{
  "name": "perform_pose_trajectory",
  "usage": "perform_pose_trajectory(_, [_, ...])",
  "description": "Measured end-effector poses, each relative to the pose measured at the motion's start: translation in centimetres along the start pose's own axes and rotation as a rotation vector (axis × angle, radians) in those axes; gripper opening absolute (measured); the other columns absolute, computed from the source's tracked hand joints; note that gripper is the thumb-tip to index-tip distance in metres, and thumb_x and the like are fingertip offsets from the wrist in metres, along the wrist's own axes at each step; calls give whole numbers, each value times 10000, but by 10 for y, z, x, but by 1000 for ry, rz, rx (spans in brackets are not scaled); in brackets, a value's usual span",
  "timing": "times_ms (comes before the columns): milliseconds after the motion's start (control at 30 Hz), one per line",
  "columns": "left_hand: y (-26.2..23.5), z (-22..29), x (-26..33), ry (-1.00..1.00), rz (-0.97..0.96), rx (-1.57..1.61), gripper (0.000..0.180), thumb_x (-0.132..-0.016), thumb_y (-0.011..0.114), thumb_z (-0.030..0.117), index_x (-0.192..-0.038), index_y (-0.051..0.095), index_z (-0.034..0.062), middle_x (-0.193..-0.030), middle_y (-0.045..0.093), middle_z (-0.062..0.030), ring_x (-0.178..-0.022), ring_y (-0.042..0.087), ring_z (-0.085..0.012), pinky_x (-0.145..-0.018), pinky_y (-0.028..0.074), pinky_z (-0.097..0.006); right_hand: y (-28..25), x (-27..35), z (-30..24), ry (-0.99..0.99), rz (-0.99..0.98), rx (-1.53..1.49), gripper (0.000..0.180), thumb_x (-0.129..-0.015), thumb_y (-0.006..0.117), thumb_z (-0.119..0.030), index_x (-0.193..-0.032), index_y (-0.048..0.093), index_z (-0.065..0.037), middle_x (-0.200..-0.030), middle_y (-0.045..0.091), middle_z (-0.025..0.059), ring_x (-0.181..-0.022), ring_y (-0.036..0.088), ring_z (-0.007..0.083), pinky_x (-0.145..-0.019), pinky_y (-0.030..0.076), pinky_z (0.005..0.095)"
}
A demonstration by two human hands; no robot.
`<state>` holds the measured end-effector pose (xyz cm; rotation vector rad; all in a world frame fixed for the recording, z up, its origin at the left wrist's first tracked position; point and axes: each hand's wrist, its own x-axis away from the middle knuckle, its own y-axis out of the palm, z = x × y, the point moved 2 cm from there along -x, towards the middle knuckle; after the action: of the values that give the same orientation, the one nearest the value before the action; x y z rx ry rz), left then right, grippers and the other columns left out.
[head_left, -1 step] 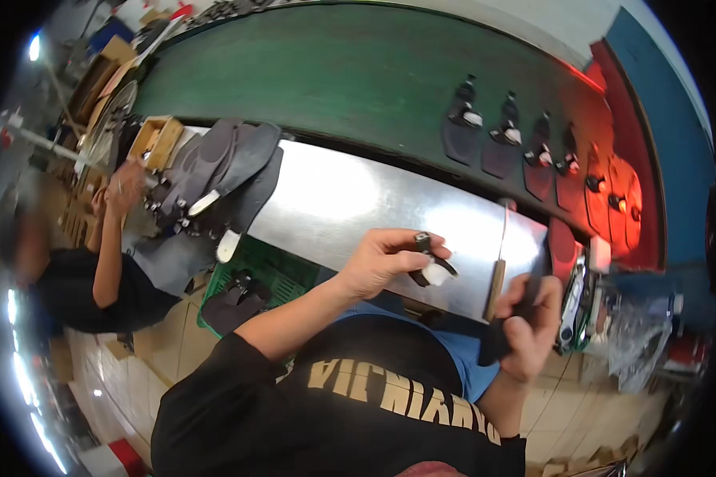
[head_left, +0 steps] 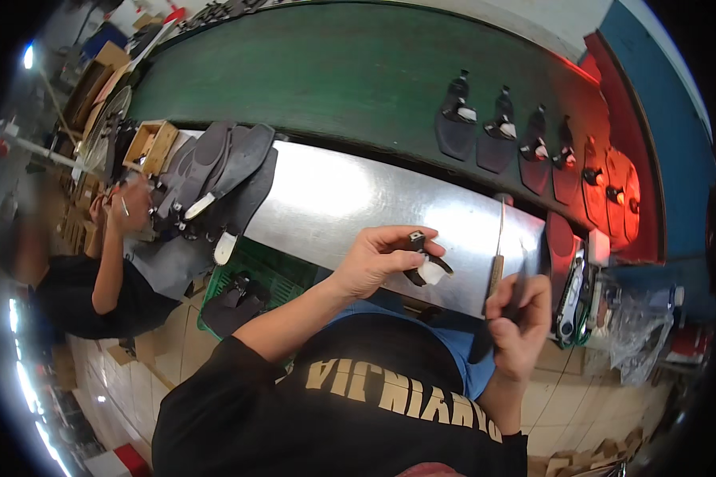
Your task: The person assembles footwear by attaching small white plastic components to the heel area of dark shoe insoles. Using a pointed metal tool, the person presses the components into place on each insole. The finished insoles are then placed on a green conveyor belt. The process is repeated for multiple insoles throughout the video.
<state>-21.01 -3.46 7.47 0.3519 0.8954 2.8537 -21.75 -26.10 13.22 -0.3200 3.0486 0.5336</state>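
My left hand [head_left: 378,258] pinches a black sandal strap [head_left: 418,253] with a white patch on it, over the near edge of the metal worktop [head_left: 326,199]. To the right, my right hand [head_left: 521,322] grips a dark, flat shoe sole [head_left: 505,314], held up on edge and a little blurred. Just beyond that hand, a thin metal tool with a wooden handle [head_left: 495,274] lies at the right end of the worktop.
Behind the worktop runs a green conveyor belt [head_left: 310,79]; black sandals [head_left: 497,147] stand along its right side, some under red light. Dark soles [head_left: 215,163] pile up at left, by a wooden box [head_left: 151,147]. A green crate [head_left: 270,266] sits below. A co-worker [head_left: 95,278] works at left.
The sole in my right hand has turned slightly and looks narrower. My left hand keeps the strap almost in place. The whole view has shifted a little.
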Motion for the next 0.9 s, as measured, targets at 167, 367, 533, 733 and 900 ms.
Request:
perform_pose_trajectory(167, [-3,-9,2,46,-13,-19,366,-795,656,-81,-1153,625,-13,-1116,656,-168,-987,653,-217,-890,552,-355,1,13,24,-32,-67,403,351,-679,787,-17,-895,511,-30,-883,547,41,-802,520,126,-743,428,250])
perform_pose_trajectory(367, [0,-1,11,-21,14,-118,345,-782,639,-111,-1117,635,-29,-1124,652,-167,-985,655,-198,-850,574,-326,18,9,10,-120,-65,609,448,-697,764,-13,-1124,635,23,-998,657,138,-938,637,204,-843,478,284])
perform_pose_trajectory(533, [5,2,13,-14,4,-72,340,-782,643,-104,-1113,639,-27,-1150,642,-188,-1010,654,-214,-858,576,-339,10,17,22,-118,-72,549,447,-735,710,25,-1175,634,16,-1024,668,152,-938,646,220,-839,481,286])
perform_pose_trajectory(733, [3,-1,14,1,-25,-68,346,-770,682,-63,-1111,644,-15,-1159,640,-200,-1018,654,-226,-898,556,-358,10,21,28,-145,-96,554,408,-749,684,46,-1154,647,11,-1006,665,149,-921,645,223,-840,477,288])
perform_pose_trajectory(900, [7,1,16,-6,-20,-92,342,-759,680,-60,-1098,648,-25,-1155,643,-205,-1021,654,-226,-917,542,-371,10,22,29,-142,-98,558,408,-753,681,44,-1157,648,5,-999,662,148,-910,644,224,-835,475,286])
